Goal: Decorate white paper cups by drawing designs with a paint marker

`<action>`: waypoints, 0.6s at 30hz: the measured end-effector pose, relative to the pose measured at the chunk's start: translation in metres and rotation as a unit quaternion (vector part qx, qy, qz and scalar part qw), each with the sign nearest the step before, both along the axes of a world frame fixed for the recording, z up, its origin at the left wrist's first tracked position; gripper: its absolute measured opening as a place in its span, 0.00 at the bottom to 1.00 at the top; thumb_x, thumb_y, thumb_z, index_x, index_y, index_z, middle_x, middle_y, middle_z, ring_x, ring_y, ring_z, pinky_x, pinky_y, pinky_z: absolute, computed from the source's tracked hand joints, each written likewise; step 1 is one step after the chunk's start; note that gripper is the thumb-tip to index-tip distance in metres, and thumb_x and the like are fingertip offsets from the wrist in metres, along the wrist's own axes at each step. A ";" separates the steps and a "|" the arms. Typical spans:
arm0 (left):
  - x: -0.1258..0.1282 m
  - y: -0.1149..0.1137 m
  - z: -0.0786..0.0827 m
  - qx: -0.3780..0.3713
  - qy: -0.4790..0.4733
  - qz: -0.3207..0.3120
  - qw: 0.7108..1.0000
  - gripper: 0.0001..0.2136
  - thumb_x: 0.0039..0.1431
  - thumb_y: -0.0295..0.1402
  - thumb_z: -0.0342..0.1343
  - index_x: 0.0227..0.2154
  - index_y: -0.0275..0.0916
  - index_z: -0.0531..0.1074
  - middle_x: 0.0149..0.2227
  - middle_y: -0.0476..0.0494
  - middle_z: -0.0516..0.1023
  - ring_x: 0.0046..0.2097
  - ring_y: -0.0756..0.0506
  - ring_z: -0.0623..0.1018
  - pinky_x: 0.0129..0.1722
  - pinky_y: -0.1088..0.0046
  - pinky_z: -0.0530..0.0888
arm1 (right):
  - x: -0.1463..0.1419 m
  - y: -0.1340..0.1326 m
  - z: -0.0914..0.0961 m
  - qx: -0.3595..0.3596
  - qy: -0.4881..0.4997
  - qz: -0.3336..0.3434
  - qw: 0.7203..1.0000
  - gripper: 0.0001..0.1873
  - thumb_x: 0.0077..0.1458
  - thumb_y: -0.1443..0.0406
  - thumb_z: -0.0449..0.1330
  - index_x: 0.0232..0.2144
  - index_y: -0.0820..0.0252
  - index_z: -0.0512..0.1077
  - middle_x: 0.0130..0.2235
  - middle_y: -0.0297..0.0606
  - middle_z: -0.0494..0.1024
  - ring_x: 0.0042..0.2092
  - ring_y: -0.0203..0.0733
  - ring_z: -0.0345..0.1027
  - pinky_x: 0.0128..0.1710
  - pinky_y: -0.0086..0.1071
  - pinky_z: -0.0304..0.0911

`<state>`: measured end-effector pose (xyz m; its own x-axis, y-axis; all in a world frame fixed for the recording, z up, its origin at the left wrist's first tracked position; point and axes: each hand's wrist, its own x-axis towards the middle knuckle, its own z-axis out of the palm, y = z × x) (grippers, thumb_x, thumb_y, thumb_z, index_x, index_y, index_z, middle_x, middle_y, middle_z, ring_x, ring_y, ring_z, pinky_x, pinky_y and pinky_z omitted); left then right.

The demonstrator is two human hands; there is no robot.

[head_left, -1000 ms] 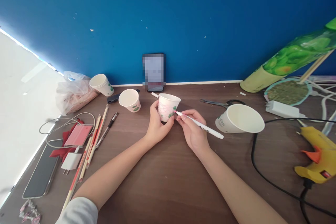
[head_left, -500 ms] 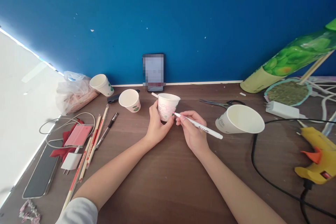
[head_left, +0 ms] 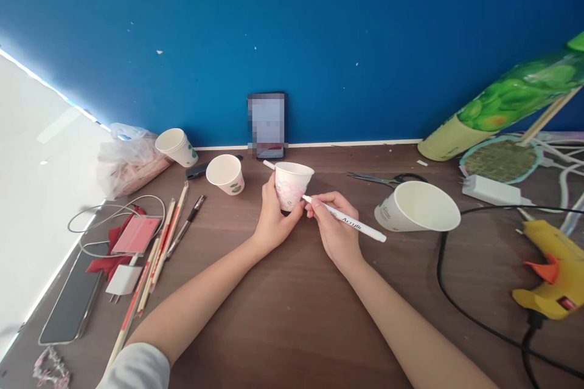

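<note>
My left hand (head_left: 272,219) is closed around the lower left of a small white paper cup (head_left: 292,181), which stands upright with pink drawing on its side. A white marker cap or pen end (head_left: 269,165) pokes out behind the cup's left rim. My right hand (head_left: 337,228) grips a white acrylic marker (head_left: 351,220) lettered "Acrylic". Its tip meets the right side of the cup, near my left thumb. Left of these, another paper cup (head_left: 225,174) with green leaf prints leans on the table.
A phone (head_left: 268,124) leans on the blue wall. To the right are scissors (head_left: 378,180), a larger paper cup (head_left: 417,206) and a yellow glue gun (head_left: 554,270) with its black cable. Leftward lie wrapped chopsticks (head_left: 155,255), a pen (head_left: 186,227), another phone (head_left: 73,295) and stacked cups (head_left: 175,148).
The cup has turned slightly in my left hand, so more pink faces the marker tip. The marker has rolled a little, showing its lettering more fully.
</note>
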<state>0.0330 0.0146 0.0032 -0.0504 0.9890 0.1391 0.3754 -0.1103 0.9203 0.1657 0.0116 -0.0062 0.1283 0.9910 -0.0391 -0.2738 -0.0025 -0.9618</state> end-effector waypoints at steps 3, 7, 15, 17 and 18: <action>-0.001 0.000 0.000 0.005 -0.001 -0.003 1.000 0.36 0.53 0.34 0.60 0.62 0.43 0.49 0.56 0.36 0.61 0.60 0.38 0.64 0.58 0.58 0.64 | 0.000 0.000 0.000 -0.002 -0.004 0.001 1.000 0.12 0.47 0.56 0.66 0.27 0.57 0.72 0.26 0.33 0.76 0.30 0.38 0.72 0.34 0.35 0.69; -0.001 0.000 0.000 0.007 -0.006 -0.003 1.000 0.36 0.54 0.34 0.60 0.62 0.43 0.49 0.56 0.36 0.61 0.60 0.38 0.64 0.58 0.59 0.64 | 0.001 0.000 0.002 0.006 -0.003 0.002 1.000 0.11 0.48 0.56 0.65 0.27 0.56 0.71 0.26 0.33 0.76 0.30 0.38 0.72 0.34 0.35 0.69; -0.001 0.001 -0.002 0.013 0.003 -0.004 1.000 0.36 0.55 0.36 0.60 0.63 0.43 0.48 0.56 0.35 0.61 0.59 0.38 0.64 0.58 0.58 0.65 | 0.001 0.000 0.003 0.006 -0.001 0.000 1.000 0.11 0.48 0.57 0.65 0.27 0.56 0.70 0.26 0.33 0.75 0.30 0.38 0.71 0.33 0.35 0.68; -0.001 0.000 -0.003 0.015 0.007 -0.005 1.000 0.36 0.55 0.36 0.60 0.63 0.43 0.48 0.56 0.35 0.61 0.59 0.38 0.64 0.58 0.58 0.65 | 0.001 0.000 0.003 0.004 -0.001 -0.004 1.000 0.10 0.48 0.57 0.65 0.27 0.56 0.70 0.26 0.33 0.75 0.30 0.38 0.71 0.33 0.35 0.68; -0.002 0.000 -0.003 0.017 0.007 -0.005 1.000 0.36 0.55 0.36 0.60 0.63 0.43 0.48 0.56 0.35 0.61 0.59 0.38 0.64 0.58 0.58 0.65 | 0.002 0.000 0.003 0.004 -0.002 -0.005 1.000 0.10 0.48 0.57 0.65 0.27 0.56 0.71 0.26 0.33 0.75 0.30 0.38 0.71 0.33 0.35 0.68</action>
<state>0.0314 0.0150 0.0004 -0.0385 0.9842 0.1727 0.3875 -0.1446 0.9105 0.1674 0.0115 -0.0037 0.1392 0.9898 -0.0312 -0.2703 0.0077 -0.9628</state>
